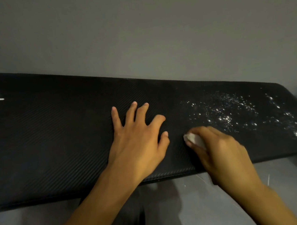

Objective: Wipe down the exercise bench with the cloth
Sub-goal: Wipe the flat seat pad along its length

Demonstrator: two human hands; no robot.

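White cloth (194, 139) in right hand (221, 149), on bench (57, 137)

Exercise bench (57, 137): black ribbed pad running 9 to 3 o'clock, white specks (233, 112) (powder or droplets) toward 3. Cloth (193, 139): white, bunched, on pad, 4 o'clock.

The bench (57, 137) top lies open from its lettered end to its middle, where the left hand (139, 139) rests spread. Just beside it, toward the speckled end, the right hand (220, 149) grips the cloth (193, 138).
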